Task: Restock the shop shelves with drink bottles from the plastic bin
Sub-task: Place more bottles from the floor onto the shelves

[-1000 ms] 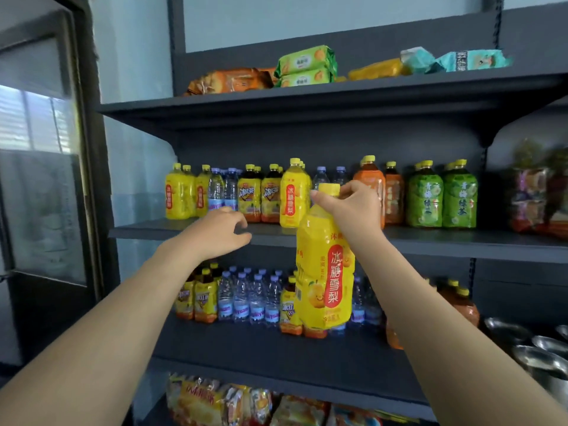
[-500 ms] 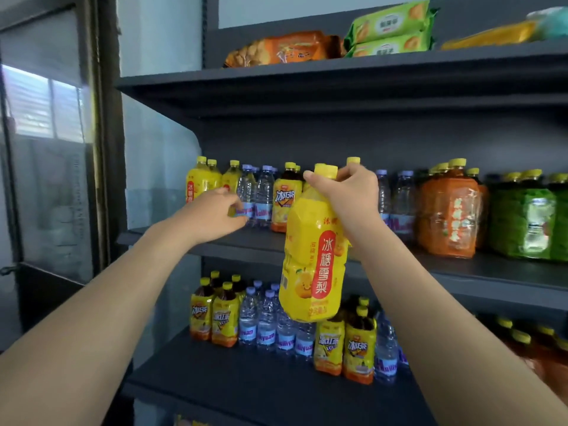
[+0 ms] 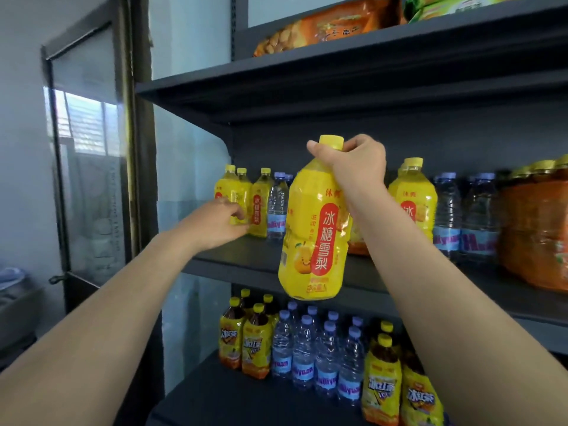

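My right hand (image 3: 353, 167) grips a large yellow pear-drink bottle (image 3: 310, 241) by its neck under the yellow cap. The bottle hangs upright in front of the middle shelf (image 3: 246, 259), its base below the shelf's front edge. My left hand (image 3: 215, 222) reaches to the shelf's left end, where its fingers and thumb curl round the lower part of a small yellow bottle (image 3: 242, 192) in a short row. A second large yellow bottle (image 3: 413, 195) stands on the shelf behind my right wrist. The plastic bin is out of view.
Water bottles (image 3: 276, 204) stand beside the small yellow ones, and more water (image 3: 448, 210) and orange bottles (image 3: 534, 229) fill the right. The lower shelf (image 3: 233, 395) holds iced tea (image 3: 255, 345) and water. Snack packs (image 3: 332, 26) lie on top. A glass-door cabinet (image 3: 89, 149) stands left.
I have come closer to the shelves. My left hand went from hovering by the shelf edge to the small yellow bottles. The large bottle rose and now hangs in front of the middle shelf.
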A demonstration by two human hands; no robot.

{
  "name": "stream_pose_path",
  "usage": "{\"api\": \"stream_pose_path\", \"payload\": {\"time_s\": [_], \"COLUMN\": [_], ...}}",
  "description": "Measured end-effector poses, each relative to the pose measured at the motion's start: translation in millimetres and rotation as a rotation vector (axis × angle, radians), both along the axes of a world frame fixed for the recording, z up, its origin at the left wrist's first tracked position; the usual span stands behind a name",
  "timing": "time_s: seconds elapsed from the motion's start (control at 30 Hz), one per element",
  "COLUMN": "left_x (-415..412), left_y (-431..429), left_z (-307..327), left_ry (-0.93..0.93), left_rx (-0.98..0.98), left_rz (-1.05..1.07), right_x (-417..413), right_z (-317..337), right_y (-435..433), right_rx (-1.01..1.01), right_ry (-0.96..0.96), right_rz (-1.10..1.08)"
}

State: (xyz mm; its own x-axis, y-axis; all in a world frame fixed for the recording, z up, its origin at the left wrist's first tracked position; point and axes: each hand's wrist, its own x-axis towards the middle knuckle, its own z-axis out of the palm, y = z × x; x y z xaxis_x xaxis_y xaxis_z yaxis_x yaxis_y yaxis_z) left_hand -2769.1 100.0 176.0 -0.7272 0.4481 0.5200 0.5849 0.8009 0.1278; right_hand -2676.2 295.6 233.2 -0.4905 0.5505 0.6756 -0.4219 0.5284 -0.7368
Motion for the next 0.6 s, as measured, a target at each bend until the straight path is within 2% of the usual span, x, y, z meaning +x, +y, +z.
{"api": "stream_pose_path", "payload": {"time_s": [0.3,0.6], "left_x": [-81.1,-184.2], "left_y": [-28.2,-50.7], "left_z": [-11.3,-29.3], "left_ry": [-0.025,-0.183], "left_rx": [-0.035,-0.074], "left_rz": [-0.038,-0.296], "right_x": [-58.7,-151.1], "right_z": [6.3,4.5], "right_y": [-34.1,-77.0], "right_rx": [0.045,0.023], "right_ry": [0.002,-0.029], "right_rz": [-0.111,-0.301]}}
